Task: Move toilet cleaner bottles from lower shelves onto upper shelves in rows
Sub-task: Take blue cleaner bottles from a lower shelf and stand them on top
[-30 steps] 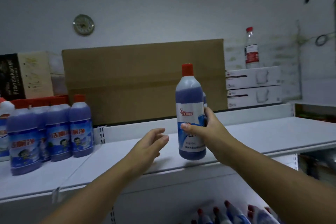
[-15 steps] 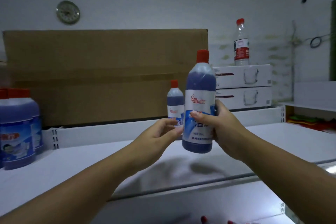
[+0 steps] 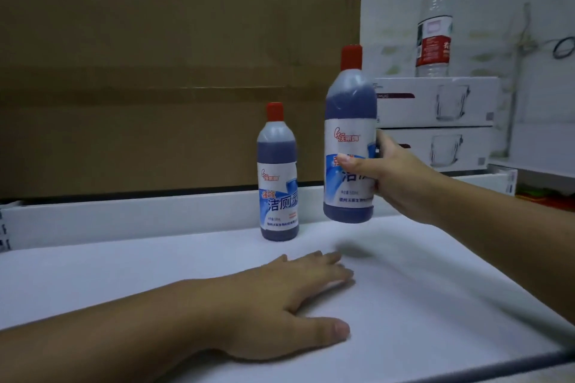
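One blue toilet cleaner bottle (image 3: 278, 177) with a red cap stands upright on the white upper shelf (image 3: 435, 274), close to its back rail. Just to its right, a second, same-looking bottle (image 3: 350, 134) hangs a little above the shelf, with my right hand (image 3: 390, 174) gripping it round the label from the right. My left hand (image 3: 292, 298) lies flat, palm down, on the shelf in front of the standing bottle, fingers straight and holding nothing.
A large cardboard box (image 3: 174, 78) fills the space behind the back rail. To the right are two stacked white glassware boxes (image 3: 435, 121) with a clear water bottle (image 3: 434, 25) on top. The shelf's front edge (image 3: 529, 367) runs across the lower right.
My left hand let go of the smaller-looking bottle, which now stands on the shelf, and dropped flat onto the shelf. The view moved closer; my right hand still carries its bottle.
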`<state>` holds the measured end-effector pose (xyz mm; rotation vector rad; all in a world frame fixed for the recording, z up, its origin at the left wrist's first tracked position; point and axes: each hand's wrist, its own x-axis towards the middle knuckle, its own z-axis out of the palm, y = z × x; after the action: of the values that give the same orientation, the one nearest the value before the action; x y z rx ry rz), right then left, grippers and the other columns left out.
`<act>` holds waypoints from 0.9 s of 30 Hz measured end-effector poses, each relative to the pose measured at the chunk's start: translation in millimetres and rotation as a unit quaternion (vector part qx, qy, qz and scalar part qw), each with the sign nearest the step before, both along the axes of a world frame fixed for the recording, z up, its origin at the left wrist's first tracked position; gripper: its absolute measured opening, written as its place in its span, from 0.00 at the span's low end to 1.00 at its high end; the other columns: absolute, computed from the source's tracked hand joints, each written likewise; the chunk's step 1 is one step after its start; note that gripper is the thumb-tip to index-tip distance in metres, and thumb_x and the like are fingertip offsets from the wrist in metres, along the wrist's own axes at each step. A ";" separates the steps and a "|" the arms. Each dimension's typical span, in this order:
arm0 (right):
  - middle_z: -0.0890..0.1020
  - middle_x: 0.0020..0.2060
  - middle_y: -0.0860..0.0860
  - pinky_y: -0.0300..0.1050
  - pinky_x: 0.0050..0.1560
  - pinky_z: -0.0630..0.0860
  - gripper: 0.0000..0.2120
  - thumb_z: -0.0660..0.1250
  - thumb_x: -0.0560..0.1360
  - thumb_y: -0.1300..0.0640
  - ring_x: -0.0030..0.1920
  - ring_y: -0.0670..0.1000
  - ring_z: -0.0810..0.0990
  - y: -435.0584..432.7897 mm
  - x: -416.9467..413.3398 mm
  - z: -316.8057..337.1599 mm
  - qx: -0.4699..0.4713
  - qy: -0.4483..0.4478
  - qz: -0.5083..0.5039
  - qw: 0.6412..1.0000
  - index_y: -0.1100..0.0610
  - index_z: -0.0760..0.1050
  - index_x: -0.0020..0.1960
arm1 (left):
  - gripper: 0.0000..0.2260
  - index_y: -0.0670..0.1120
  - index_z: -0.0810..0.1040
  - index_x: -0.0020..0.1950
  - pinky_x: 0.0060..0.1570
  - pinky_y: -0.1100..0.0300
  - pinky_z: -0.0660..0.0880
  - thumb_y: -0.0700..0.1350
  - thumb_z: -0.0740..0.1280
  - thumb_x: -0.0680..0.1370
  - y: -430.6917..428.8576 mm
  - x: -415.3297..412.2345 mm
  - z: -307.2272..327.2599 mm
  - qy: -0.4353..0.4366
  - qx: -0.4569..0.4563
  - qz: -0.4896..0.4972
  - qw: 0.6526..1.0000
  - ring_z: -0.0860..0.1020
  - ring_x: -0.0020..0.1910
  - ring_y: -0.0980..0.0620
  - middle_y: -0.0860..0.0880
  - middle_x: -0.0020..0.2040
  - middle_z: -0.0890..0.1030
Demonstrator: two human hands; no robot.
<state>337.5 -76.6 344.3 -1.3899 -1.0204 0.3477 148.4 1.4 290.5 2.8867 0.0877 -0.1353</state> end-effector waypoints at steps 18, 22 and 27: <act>0.75 0.43 0.36 0.36 0.44 0.74 0.25 0.76 0.65 0.55 0.43 0.40 0.76 64.3 40.4 -49.7 -0.035 -0.084 0.006 0.996 0.43 0.67 0.56 | 0.15 0.74 0.68 0.53 0.65 0.71 0.57 0.51 0.63 0.76 18.2 54.4 -27.1 -0.131 -0.029 -0.003 0.991 0.62 0.60 0.67 0.66 0.61 0.64; 0.75 0.43 0.37 0.40 0.47 0.76 0.25 0.77 0.65 0.57 0.45 0.41 0.77 57.3 42.8 -42.0 -0.085 -0.126 0.018 0.988 0.44 0.68 0.55 | 0.11 0.79 0.66 0.51 0.65 0.72 0.58 0.68 0.59 0.69 18.4 52.3 -29.8 -0.120 -0.053 -0.001 0.991 0.63 0.62 0.68 0.67 0.61 0.64; 0.77 0.46 0.40 0.38 0.49 0.76 0.29 0.74 0.69 0.60 0.46 0.42 0.77 42.8 49.1 -48.6 -0.172 -0.198 0.029 0.965 0.48 0.68 0.66 | 0.18 0.81 0.60 0.56 0.64 0.74 0.58 0.72 0.55 0.66 17.7 38.3 -27.5 -0.107 -0.056 -0.010 0.993 0.60 0.64 0.72 0.72 0.62 0.58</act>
<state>386.6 -33.8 295.7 -1.7911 -1.3772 0.3068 186.7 19.1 263.0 2.7709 0.0121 0.1598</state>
